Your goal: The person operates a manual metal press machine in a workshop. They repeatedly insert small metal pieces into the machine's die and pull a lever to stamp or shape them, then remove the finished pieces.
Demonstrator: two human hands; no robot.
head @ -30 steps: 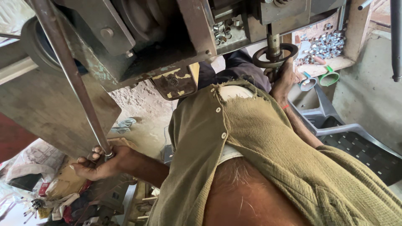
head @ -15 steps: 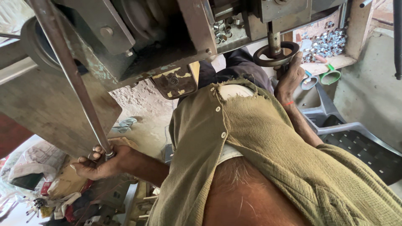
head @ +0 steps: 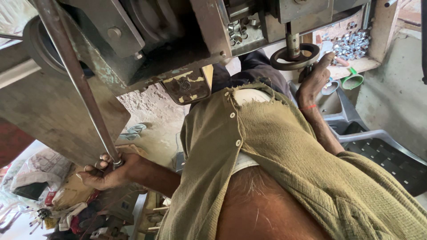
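Observation:
My left hand is closed around the lower end of a long grey metal lever rod that slants down from the top of an old metal machine. My right hand reaches up under the machine and touches a small dark handwheel on a vertical shaft; its fingers curl at the wheel's right rim. My olive shirt fills the middle of the view and hides my lap.
A wooden tray of several shiny metal nuts sits at the upper right. A grey plastic chair stands on the right. Rags, bags and clutter lie at the lower left. A worn metal plate hangs under the machine.
My right hand has shifted from below the handwheel to its right rim. My left hand keeps its hold on the lever rod, almost unmoved.

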